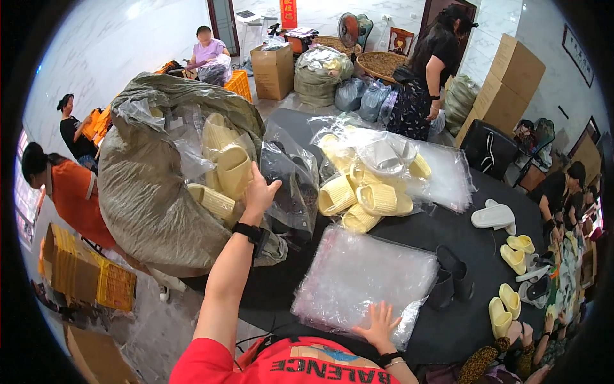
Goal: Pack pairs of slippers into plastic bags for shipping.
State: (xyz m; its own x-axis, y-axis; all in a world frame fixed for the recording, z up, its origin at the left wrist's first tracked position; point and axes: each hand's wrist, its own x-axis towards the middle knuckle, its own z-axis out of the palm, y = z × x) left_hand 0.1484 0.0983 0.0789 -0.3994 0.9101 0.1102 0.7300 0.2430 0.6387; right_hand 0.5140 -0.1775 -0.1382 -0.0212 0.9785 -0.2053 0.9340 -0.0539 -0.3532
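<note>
Reaching into a big grey-green woven sack (147, 185) with the left hand (258, 197), which is right up against a pale yellow ribbed slide (233, 171). Fingertips are partly hidden at the slide's edge, so no idea if they're actually clamped on it. More yellow slides sit in the sack, some wrapped in clear plastic. The right hand (380, 328) is down flat, fingers spread well apart, on the near end of a stack of clear plastic bags (358, 275) on the black tabletop (489, 256). Just past that stack is a messy heap of bagged yellow slides (377, 198), next to a second batch of clear bags (441, 173). Some bagged dark footwear (288, 179) is squeezed between the sack and the heap. Off to the right you've got black slippers (454, 275) touching the bag stack, plus white slippers (494, 217) and two loose yellow pairs further along. Someone in black (438, 70) stands beyond the table.
</note>
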